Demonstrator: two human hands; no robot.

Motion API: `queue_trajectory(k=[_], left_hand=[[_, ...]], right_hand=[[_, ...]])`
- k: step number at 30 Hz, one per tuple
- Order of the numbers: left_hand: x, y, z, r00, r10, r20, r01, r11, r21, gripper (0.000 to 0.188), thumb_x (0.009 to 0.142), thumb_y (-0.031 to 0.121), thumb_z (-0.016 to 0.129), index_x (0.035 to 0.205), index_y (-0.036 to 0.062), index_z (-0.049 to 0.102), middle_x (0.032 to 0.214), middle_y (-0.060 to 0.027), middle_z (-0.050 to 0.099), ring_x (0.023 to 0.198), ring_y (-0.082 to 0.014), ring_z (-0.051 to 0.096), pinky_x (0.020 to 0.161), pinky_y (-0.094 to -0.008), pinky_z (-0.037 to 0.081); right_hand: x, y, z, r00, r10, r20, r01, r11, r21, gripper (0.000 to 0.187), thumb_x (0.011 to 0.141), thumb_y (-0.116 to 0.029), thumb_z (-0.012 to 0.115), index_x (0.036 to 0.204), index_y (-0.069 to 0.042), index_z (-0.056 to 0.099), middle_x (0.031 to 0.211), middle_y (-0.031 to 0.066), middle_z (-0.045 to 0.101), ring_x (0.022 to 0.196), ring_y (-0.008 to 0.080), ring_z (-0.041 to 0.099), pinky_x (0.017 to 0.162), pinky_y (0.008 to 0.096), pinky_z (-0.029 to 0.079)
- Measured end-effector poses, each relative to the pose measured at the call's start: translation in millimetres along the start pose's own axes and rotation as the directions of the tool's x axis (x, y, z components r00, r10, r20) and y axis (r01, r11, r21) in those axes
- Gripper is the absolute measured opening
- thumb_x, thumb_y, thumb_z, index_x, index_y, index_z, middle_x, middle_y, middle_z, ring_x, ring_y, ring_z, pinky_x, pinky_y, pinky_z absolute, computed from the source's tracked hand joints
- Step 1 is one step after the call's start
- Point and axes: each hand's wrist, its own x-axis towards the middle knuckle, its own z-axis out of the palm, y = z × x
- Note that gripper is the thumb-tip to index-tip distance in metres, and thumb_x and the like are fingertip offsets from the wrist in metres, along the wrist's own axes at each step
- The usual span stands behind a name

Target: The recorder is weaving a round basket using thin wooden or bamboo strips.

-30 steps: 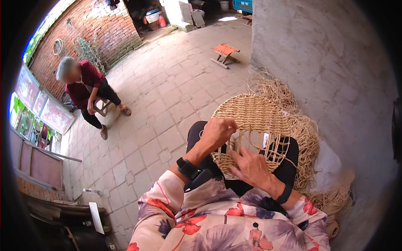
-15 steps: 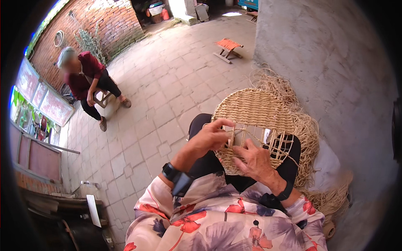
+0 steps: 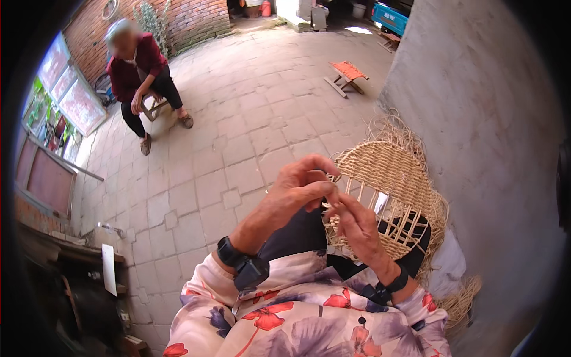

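Note:
A rounded panel of woven straw-coloured cord (image 3: 395, 163) lies across my lap, closely woven at its far end and open-stranded across the middle. My left hand (image 3: 300, 185) is raised over the panel's left edge, fingers bent and thumb stretched toward the other hand. My right hand (image 3: 360, 231) meets it there, thumb and fingers pinched close together. The fingertips of both hands nearly touch. Whatever they pinch is too small to make out, perhaps hidden by the fingers.
A heap of loose cord (image 3: 440, 211) lies along the panel's right side, with another bundle (image 3: 463, 303) nearer me by the grey wall (image 3: 476, 107). An orange-topped folding stool (image 3: 349, 71) stands ahead on the paving. At left a person (image 3: 140, 77) sits on a low stool.
Both hands have lifted off the panel and come together at its left edge. The right hand has left the open strands. My view has turned, shifting the surroundings.

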Motion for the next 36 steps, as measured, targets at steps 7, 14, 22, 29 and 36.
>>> queue_trajectory(k=[7,14,22,29,36], left_hand=[[-1.5,-33.7,-10.8,0.995,0.027,-0.098,-0.003,0.972,0.234,0.016,0.092,0.014,0.064,0.107,0.0082,0.065,0.087,-0.0033,0.07,0.069,-0.0119,0.063,0.06,-0.0246,0.05],[-20.0,-75.0,-13.6,0.971,0.235,0.045,-0.15,0.452,0.879,0.014,0.088,0.015,0.065,0.096,0.0086,0.074,0.09,-0.0081,0.066,0.081,-0.0294,0.066,0.07,-0.0383,0.053],[-17.5,-87.8,-11.7,0.952,0.306,-0.017,-0.137,0.472,0.871,0.018,0.088,0.017,0.065,0.103,0.0117,0.073,0.087,-0.0076,0.065,0.077,-0.0299,0.065,0.066,-0.0393,0.051],[-13.0,-85.7,-14.7,0.955,0.287,0.071,-0.185,0.392,0.901,0.013,0.083,0.014,0.069,0.095,0.0106,0.073,0.088,-0.0054,0.065,0.078,-0.0273,0.065,0.066,-0.0372,0.052],[-5.8,-88.2,-31.1,0.938,0.344,0.035,-0.18,0.401,0.898,0.007,0.082,0.012,0.065,0.085,0.006,0.066,0.081,-0.0139,0.063,0.074,-0.0335,0.064,0.065,-0.0426,0.05]], right_hand=[[-8.4,8.7,-18.5,0.888,-0.418,-0.19,0.214,0.743,-0.634,0.025,0.088,0.0,0.062,0.113,-0.003,0.066,0.085,0.0106,0.064,0.069,0.0218,0.061,0.063,0.0311,0.049],[-4.7,3.3,-13.4,0.865,-0.494,0.084,0.241,0.264,-0.934,0.023,0.075,0.001,0.064,0.096,-0.007,0.064,0.075,0.0096,0.05,0.065,0.0296,0.058,0.057,0.0416,0.047],[13.8,6.3,-5.7,0.905,-0.379,0.193,0.313,0.287,-0.905,0.005,0.078,-0.004,0.061,0.082,-0.004,0.059,0.087,0.0109,0.052,0.081,0.0298,0.057,0.068,0.0418,0.048],[21.4,29.6,3.9,0.941,-0.337,0.001,0.193,0.538,-0.821,0.005,0.08,-0.005,0.064,0.083,-0.003,0.06,0.091,0.0117,0.054,0.085,0.0317,0.058,0.071,0.0439,0.047],[10.7,22.0,-7.8,0.933,-0.357,-0.057,0.202,0.646,-0.737,0.021,0.077,-0.003,0.065,0.098,-0.005,0.063,0.103,0.0126,0.056,0.094,0.0315,0.061,0.078,0.0431,0.049]])
